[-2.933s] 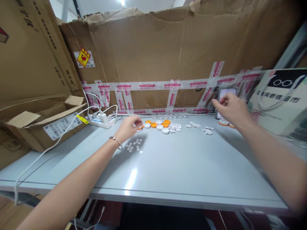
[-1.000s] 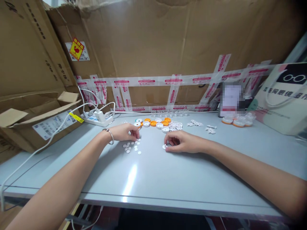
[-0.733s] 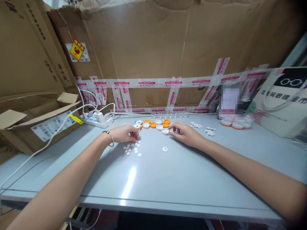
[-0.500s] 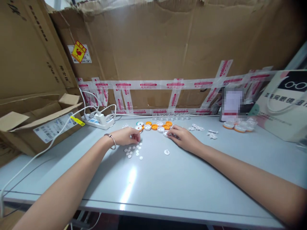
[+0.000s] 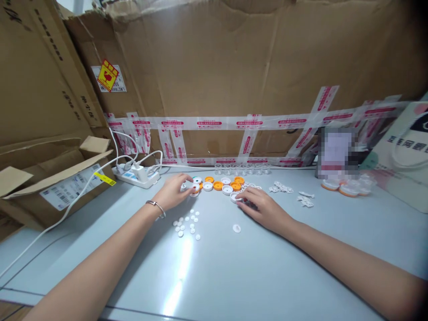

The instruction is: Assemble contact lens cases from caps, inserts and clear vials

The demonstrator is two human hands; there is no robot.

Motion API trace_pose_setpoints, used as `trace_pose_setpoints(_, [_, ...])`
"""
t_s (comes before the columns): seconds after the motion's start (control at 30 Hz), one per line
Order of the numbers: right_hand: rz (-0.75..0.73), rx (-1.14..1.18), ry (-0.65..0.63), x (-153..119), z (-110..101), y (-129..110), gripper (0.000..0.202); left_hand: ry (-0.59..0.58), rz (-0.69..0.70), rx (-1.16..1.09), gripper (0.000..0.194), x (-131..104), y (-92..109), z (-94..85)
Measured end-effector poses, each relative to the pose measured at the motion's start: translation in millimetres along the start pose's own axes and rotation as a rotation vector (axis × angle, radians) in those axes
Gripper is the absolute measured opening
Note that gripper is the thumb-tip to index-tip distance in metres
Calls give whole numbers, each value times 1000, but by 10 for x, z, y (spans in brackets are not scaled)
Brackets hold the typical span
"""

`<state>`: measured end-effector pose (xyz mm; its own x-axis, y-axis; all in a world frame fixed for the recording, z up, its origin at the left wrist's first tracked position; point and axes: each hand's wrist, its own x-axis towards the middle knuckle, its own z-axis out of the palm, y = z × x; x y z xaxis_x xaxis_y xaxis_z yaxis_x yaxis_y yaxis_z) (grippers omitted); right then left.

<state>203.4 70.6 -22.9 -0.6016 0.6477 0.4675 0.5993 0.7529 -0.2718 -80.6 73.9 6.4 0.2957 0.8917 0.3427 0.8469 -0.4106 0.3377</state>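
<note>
Right hand (image 5: 267,209): grip clamped, thumb and fingers pinching the right edge of the nearest white cap (image 5: 232,199). That cap sits at the front of the cap cluster on the worktop (image 5: 267,276), close to another white cap (image 5: 227,190) behind and left of it. Left hand (image 5: 171,194): thumb and index are apart at the outer left edge of the cluster, by the left-end white cap (image 5: 197,187); cannot tell if that grip actually bears on it.

Doing this well, my judgement: right pinch should stay low on the outer rim, light and even, since a one-sided hold could tip the cap. Draw it toward the body, level, so it doesn't drag its neighbour. Left fingers do best straddling the rim squarely; pressing down could shift the orange caps (image 5: 218,186) alongside.

Watch the loose bits: a lone white disc (image 5: 236,228) lies in front of the right hand, and the scattered small white discs (image 5: 181,233) lie in front of the left. Low wrists or forearms could sweep them. White openwork pieces (image 5: 281,187) lie beyond the right hand, some partly hidden behind its fingers; back knuckles need clearance there. Clear cups (image 5: 228,169) stand in a row at the rear.
</note>
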Motion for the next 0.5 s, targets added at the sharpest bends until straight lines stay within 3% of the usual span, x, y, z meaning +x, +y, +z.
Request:
trace_pose_setpoints(0.17, [19, 36, 14, 0, -9, -12, 15, -18, 10, -5, 15, 16, -39, 149])
trace_pose_setpoints(0.33, [64, 125, 39, -22, -37, -31, 17, 68, 52, -47, 14, 10, -25, 100])
trace_pose_setpoints(0.43, [138, 229, 112, -27, -111, -110, 17, 188, 112, -85, 12, -47, 147, 63])
trace_pose_setpoints(0.5, [215, 318, 121, -22, -186, -195, 17, 284, 264, -125, 10, -113, 338, 78])
